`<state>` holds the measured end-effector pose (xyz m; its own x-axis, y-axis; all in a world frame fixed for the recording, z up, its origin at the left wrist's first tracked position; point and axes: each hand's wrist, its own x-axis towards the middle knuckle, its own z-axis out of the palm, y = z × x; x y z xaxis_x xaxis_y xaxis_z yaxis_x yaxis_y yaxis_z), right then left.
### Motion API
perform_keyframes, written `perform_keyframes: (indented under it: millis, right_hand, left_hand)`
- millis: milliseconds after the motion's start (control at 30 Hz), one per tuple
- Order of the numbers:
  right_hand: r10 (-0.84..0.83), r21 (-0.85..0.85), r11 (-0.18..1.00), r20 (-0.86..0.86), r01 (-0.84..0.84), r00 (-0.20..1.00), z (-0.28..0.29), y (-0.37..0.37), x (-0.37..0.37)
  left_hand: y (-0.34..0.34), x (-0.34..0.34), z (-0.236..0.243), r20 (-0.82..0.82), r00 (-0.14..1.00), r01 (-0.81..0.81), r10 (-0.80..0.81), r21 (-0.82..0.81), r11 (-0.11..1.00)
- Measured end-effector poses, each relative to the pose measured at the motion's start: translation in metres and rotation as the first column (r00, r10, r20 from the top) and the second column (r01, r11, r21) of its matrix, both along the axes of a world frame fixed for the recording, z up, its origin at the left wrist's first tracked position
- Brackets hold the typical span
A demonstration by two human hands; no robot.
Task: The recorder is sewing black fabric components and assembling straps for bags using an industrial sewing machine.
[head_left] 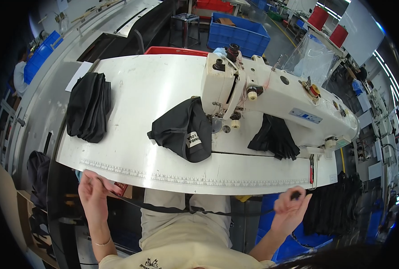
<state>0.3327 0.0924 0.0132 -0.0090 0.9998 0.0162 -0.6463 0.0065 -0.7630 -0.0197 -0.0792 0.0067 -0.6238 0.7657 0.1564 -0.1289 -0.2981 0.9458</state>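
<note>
A long black strap (163,208) stretches across my lap, below the table's front edge, from one hand to the other. At its left end my left hand (93,188) is closed in a pinch, with the fingertips slightly blurred. My right hand (291,208) grips the other end, and a dark bit of it shows between the fingers. On the white table (132,148) lies a black fabric piece (177,130) with a white label, touching the sewing machine's needle area. A stack of black fabric pieces (88,110) sits at the left, and a black bundle (275,139) lies under the machine arm.
The white sewing machine (253,96) stands across the table's right half. A red-handled tool (311,169) is at the right edge. Many black pieces (331,206) hang at the right above a blue bin (314,240). A blue crate (237,36) stands behind.
</note>
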Motion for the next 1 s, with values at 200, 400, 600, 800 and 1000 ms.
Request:
perform_keyframes:
  millis: [200, 400, 600, 800, 1000]
  right_hand:
    - [-0.01, 0.34, 0.592, 0.909, -0.73, 0.416, 0.003, -0.017, -0.076]
    - [0.515, 0.079, 0.621, 0.71, -0.78, 0.481, -0.02, -0.024, -0.081]
    - [0.583, -0.105, 0.775, 0.498, -0.623, 0.642, -0.017, -0.001, -0.075]
    - [0.147, 0.28, 0.581, 0.887, -0.764, 0.437, -0.034, 0.054, -0.086]
    - [-0.777, 0.549, 0.133, 0.574, -0.825, 0.257, -0.063, 0.121, -0.122]
  left_hand:
    - [0.056, 0.068, 0.025, -0.583, 0.607, 0.506, -0.54, -0.24, 0.828]
    - [0.1, 0.075, 0.011, -0.126, 0.643, 0.735, -0.756, -0.176, 0.654]
    - [0.155, 0.076, 0.004, -0.885, 0.3, 0.275, -0.355, -0.276, 0.921]
    - [0.17, 0.068, -0.014, -0.823, -0.411, -0.217, -0.392, -0.329, 0.919]
    - [0.214, 0.037, 0.0, -0.931, 0.01, 0.072, -0.365, -0.363, 0.929]
